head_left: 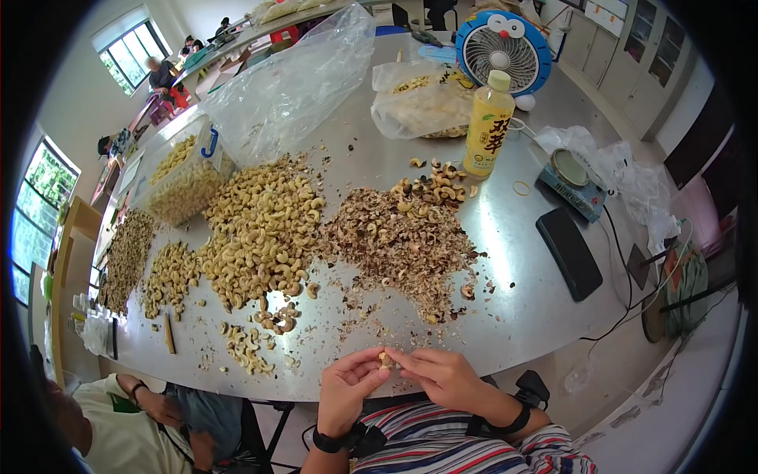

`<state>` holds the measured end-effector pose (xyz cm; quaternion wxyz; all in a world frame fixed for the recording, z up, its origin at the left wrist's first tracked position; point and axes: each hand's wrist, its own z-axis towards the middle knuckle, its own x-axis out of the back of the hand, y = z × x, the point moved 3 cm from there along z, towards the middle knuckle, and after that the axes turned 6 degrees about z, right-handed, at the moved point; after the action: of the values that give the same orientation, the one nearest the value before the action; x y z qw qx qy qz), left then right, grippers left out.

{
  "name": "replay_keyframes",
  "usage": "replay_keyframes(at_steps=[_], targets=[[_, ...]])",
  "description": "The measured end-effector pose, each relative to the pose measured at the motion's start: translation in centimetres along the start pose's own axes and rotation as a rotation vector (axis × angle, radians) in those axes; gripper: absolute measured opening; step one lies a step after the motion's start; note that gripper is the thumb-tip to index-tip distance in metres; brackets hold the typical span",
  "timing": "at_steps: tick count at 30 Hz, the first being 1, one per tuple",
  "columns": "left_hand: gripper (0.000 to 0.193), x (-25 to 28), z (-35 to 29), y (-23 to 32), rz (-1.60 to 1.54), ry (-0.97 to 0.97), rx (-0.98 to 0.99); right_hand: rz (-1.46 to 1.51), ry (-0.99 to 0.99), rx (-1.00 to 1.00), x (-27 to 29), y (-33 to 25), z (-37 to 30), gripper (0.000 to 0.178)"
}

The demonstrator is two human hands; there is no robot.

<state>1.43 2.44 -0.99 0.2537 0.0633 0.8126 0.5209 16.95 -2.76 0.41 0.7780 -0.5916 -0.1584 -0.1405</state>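
A pale cashew nut (pixel 384 360) is pinched between the fingertips of my two hands at the table's near edge. My left hand (pixel 347 385) closes its thumb and fingers on the nut from the left. My right hand (pixel 444 378) has its fingers together, their tips against the nut's other side; whether a small tool is hidden in them is too small to tell. Beyond my hands lies a brown heap of cashew skins (pixel 403 245) with several darker nuts at its far edge. To its left spreads a large pile of peeled cashews (pixel 260 225), and a small group of cashews (pixel 246 349) lies nearer.
A clear plastic tub (pixel 188 178) of cashews stands far left. A yellow-labelled bottle (pixel 488 130), a blue fan (pixel 504 54) and a plastic bag (pixel 410 103) are at the back. A black phone (pixel 568 254) lies right, near a cable. A seated person (pixel 150 403) is at left.
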Motion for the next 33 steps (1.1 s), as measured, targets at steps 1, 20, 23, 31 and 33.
replay_keyframes(at_steps=[1, 20, 23, 31, 33], targets=[[0.037, 0.0, 0.0, 0.0, 0.0, -0.006, -0.001, -0.003, 0.001, -0.005, 0.0, 0.0, 0.0, 0.048], [0.037, 0.4, 0.3, -1.0, -0.096, -0.062, 0.003, 0.166, 0.022, -0.036, -0.1, 0.2, 0.1, 0.044], [0.037, 0.6, 0.4, -1.3, -0.111, -0.06, -0.005, 0.133, 0.014, -0.023, -0.2, 0.1, 0.1, 0.046], [0.037, 0.5, 0.3, -1.5, -0.124, -0.06, -0.016, 0.101, 0.032, -0.006, -0.3, -0.1, 0.1, 0.045], [0.038, 0.5, 0.3, -1.5, -0.12, -0.061, -0.015, 0.098, 0.036, -0.004, -0.3, -0.1, 0.1, 0.045]])
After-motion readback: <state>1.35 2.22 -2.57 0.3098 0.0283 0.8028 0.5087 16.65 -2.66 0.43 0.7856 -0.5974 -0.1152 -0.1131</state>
